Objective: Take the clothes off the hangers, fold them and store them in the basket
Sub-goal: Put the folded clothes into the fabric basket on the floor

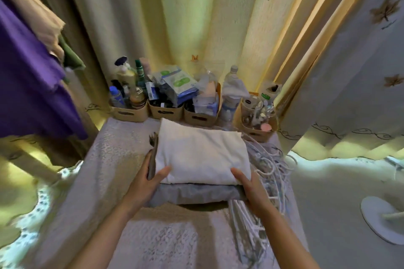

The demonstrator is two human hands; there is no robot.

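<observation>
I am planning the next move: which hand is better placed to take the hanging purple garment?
Probably the left hand: the purple garment hangs on its side. The right hand holds the opposite edge of the folded pile, beside the white hangers.

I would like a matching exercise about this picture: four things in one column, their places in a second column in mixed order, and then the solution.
Things:
1. white folded garment
2. grey folded garment
3. white hangers
4. purple garment

Places:
A. hangs at the left
B. lie on the table, right of the folded clothes
C. lies on top of the grey one
D. lies directly under the white one

Pairs: 1-C, 2-D, 3-B, 4-A
</observation>
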